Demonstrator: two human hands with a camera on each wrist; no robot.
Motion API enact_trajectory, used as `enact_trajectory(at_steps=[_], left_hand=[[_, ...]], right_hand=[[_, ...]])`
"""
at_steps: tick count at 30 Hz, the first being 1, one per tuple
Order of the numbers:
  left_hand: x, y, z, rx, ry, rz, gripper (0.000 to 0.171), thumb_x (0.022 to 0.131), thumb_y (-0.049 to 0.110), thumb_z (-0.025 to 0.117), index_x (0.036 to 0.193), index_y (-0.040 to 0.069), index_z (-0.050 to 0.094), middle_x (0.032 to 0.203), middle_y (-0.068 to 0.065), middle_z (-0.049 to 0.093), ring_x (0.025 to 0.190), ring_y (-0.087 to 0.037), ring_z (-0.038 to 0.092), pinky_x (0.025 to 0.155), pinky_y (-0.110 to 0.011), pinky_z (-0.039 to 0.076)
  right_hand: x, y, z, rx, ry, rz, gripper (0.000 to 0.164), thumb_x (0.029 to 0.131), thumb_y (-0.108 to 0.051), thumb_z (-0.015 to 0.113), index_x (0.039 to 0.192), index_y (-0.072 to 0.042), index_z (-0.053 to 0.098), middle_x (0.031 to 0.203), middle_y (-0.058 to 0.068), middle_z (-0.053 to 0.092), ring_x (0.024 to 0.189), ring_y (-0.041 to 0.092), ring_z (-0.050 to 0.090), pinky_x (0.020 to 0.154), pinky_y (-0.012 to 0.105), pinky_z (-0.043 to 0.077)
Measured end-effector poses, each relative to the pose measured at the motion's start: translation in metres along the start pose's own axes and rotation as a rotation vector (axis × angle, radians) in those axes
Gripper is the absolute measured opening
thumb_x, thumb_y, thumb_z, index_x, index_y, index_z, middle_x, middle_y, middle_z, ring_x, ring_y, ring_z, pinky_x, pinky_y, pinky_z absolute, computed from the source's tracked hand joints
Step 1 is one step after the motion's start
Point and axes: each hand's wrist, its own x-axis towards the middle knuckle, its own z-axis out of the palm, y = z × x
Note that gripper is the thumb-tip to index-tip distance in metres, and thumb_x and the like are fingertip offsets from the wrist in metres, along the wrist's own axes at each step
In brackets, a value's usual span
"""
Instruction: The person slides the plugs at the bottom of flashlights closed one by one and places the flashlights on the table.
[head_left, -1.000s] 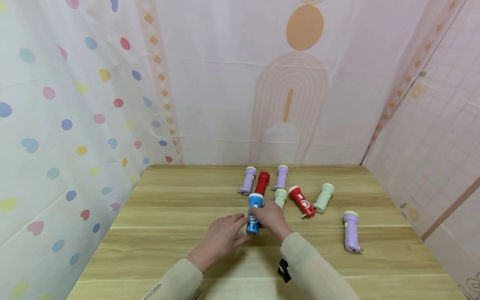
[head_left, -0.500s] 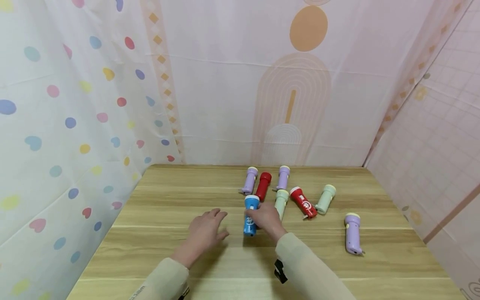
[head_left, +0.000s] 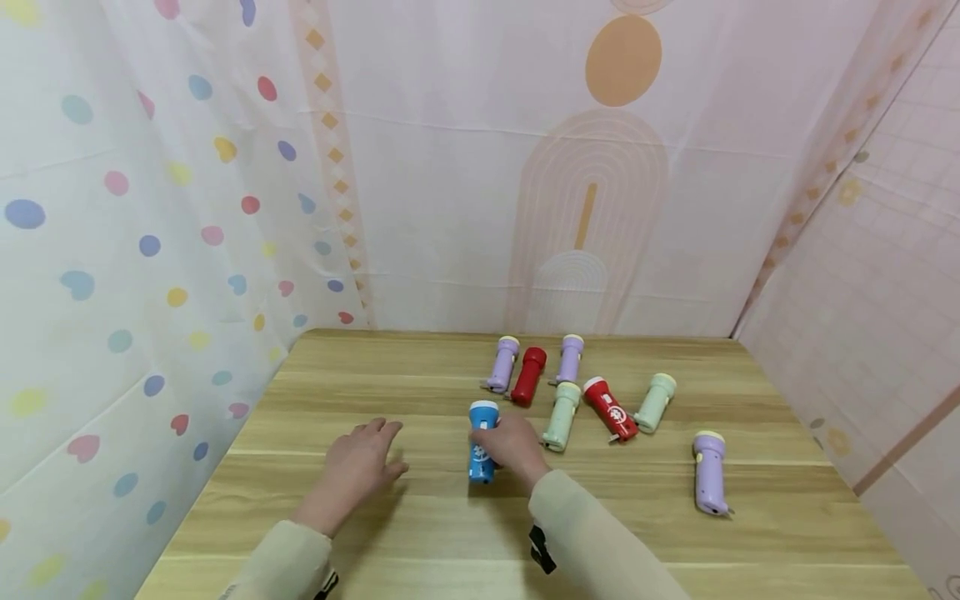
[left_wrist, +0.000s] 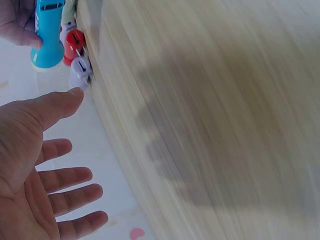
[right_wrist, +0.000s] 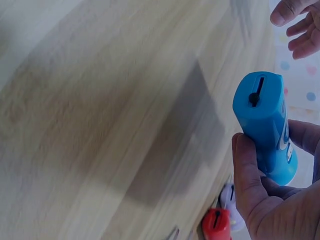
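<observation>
A blue flashlight (head_left: pixel 482 467) with a white rim is gripped by my right hand (head_left: pixel 512 446), thumb on one side and fingers on the other. The right wrist view shows the flashlight's (right_wrist: pixel 262 115) flat end with its dark slot, above its shadow on the table. To the left, my left hand (head_left: pixel 358 462) hovers apart from it, holding nothing. In the left wrist view that hand (left_wrist: pixel 45 170) has its fingers extended and spread. Nearest to my right hand lies a pale green flashlight (head_left: pixel 561 421).
Behind are a purple flashlight (head_left: pixel 503 367), a plain red flashlight (head_left: pixel 529 377) and a second purple one. Rightward lie a red flashlight with a white print (head_left: pixel 611 410), another green flashlight (head_left: pixel 656 404) and a purple flashlight (head_left: pixel 709 473). Curtains (head_left: pixel 450 167) surround the wooden table (head_left: pixel 360 383).
My right hand has carried the blue flashlight leftward, away from the green one. My left hand has drawn back to the left from beside it.
</observation>
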Motion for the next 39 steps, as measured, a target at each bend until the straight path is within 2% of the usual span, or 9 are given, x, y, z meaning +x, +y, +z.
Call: enact_trajectory(at_steps=[5,13,18,28,33,39], left_hand=[[-0.007,-0.014,-0.003,-0.002,-0.026,-0.030,0.063,0.081,0.033,0.082,0.128,0.001,0.058,0.125,-0.028,0.058,0.110,-0.047,0.058,0.083,-0.059,0.051],[-0.021,-0.035,-0.004,-0.023,0.003,-0.044,0.064,0.079,0.033,0.083,0.127,-0.002,0.058,0.123,-0.029,0.059,0.105,-0.047,0.060,0.081,-0.060,0.052],[-0.029,-0.046,-0.003,-0.036,-0.021,-0.061,0.065,0.080,0.032,0.082,0.128,-0.003,0.056,0.123,-0.031,0.057,0.104,-0.048,0.060,0.079,-0.060,0.052],[-0.039,-0.054,-0.002,-0.038,-0.004,-0.064,0.067,0.079,0.032,0.083,0.129,-0.004,0.056,0.124,-0.034,0.056,0.106,-0.051,0.059,0.084,-0.061,0.050],[-0.043,-0.057,0.001,-0.064,-0.006,-0.063,0.066,0.079,0.033,0.083,0.129,-0.002,0.057,0.124,-0.032,0.056,0.105,-0.050,0.059,0.081,-0.062,0.051],[-0.054,-0.067,0.007,-0.045,-0.015,-0.077,0.067,0.078,0.034,0.083,0.127,-0.004,0.059,0.122,-0.033,0.057,0.104,-0.051,0.059,0.081,-0.061,0.051]], right_hand=[[-0.004,-0.004,0.013,0.005,-0.010,-0.024,0.027,0.085,-0.027,0.075,0.084,-0.003,0.064,0.074,0.006,0.061,0.065,0.018,0.056,0.055,0.029,0.047],[-0.007,-0.015,0.039,-0.007,-0.024,-0.019,0.028,0.085,-0.029,0.076,0.084,-0.004,0.063,0.073,0.004,0.060,0.064,0.018,0.057,0.055,0.028,0.048],[-0.010,-0.023,0.056,-0.014,-0.031,-0.024,0.031,0.084,-0.029,0.077,0.088,-0.002,0.062,0.074,0.005,0.058,0.066,0.018,0.056,0.055,0.029,0.048],[-0.011,-0.041,0.086,-0.034,-0.042,-0.043,0.034,0.086,-0.028,0.075,0.096,0.002,0.064,0.078,0.005,0.058,0.070,0.018,0.055,0.060,0.031,0.051],[-0.011,-0.052,0.098,-0.014,-0.034,-0.053,0.033,0.085,-0.027,0.076,0.093,0.003,0.065,0.076,0.006,0.058,0.069,0.019,0.055,0.061,0.033,0.052],[-0.013,-0.054,0.112,-0.053,-0.028,-0.082,0.031,0.085,-0.028,0.076,0.085,0.001,0.065,0.071,0.004,0.057,0.065,0.016,0.054,0.059,0.030,0.051]])
